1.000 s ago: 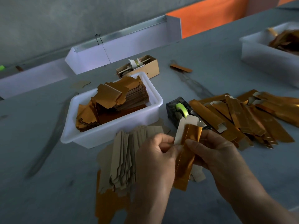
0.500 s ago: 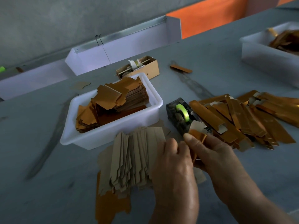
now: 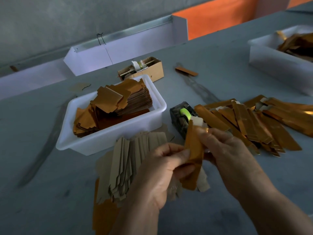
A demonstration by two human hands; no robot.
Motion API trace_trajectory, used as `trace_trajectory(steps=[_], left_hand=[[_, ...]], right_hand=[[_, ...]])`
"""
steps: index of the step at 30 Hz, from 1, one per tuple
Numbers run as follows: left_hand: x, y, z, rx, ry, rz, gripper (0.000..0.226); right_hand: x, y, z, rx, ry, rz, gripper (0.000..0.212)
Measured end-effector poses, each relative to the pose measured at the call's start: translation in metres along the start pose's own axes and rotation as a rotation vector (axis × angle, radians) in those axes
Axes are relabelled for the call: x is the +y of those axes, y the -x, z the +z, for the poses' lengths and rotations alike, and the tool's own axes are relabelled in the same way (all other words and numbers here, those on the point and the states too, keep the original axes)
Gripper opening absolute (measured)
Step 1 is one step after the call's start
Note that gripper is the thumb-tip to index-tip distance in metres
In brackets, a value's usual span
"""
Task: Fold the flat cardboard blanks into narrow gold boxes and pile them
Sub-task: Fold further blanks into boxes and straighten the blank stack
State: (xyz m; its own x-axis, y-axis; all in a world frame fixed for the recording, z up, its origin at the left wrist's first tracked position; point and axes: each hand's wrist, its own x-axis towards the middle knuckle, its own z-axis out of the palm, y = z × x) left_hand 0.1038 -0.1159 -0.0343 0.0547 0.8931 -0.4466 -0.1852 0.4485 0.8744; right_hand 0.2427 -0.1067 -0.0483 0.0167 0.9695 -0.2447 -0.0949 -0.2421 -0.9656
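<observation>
Both hands hold one narrow gold box (image 3: 194, 155) upright over the grey table, its white end flap near the tape dispenser. My left hand (image 3: 160, 173) pinches its left edge at mid-height. My right hand (image 3: 227, 153) grips its right side, fingers curled round the upper part. A fanned stack of flat blanks (image 3: 132, 165), brown side up, lies under my left hand. A pile of folded gold boxes (image 3: 254, 122) spreads across the table to the right.
A white tub (image 3: 108, 139) holding gold blanks stands behind the stack. A black tape dispenser (image 3: 181, 119) with green tape sits beside it. A small cardboard box (image 3: 152, 68) and a white bin (image 3: 277, 60) with gold pieces stand farther back.
My left hand, which covered the box half a second ago, has drawn back to its left edge. The box now shows closed, gold side towards me, instead of the open blank seen earlier.
</observation>
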Motion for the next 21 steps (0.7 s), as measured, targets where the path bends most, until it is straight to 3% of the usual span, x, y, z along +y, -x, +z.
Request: trace_trajectory(steps=[2, 4, 7, 14, 21], left_hand=[[0.000, -0.003, -0.002, 0.065, 0.019, 0.039, 0.004], [-0.002, -0.005, -0.006, 0.148, -0.040, 0.088, 0.016], [-0.009, -0.008, -0.009, 0.190, -0.078, 0.108, 0.022], [-0.011, -0.010, -0.007, 0.181, -0.074, 0.093, 0.015], [-0.015, -0.013, -0.009, 0.184, -0.087, 0.100, 0.009]], right_hand=[[-0.008, -0.009, -0.016, 0.111, 0.171, -0.077, 0.025], [-0.012, -0.020, -0.032, 0.208, 0.394, -0.157, 0.015], [-0.009, -0.033, -0.045, 0.161, 0.578, -0.150, 0.011], [-0.002, -0.046, -0.041, 0.006, 0.632, -0.140, 0.007], [0.002, -0.051, -0.030, 0.028, 0.583, -0.104, 0.010]])
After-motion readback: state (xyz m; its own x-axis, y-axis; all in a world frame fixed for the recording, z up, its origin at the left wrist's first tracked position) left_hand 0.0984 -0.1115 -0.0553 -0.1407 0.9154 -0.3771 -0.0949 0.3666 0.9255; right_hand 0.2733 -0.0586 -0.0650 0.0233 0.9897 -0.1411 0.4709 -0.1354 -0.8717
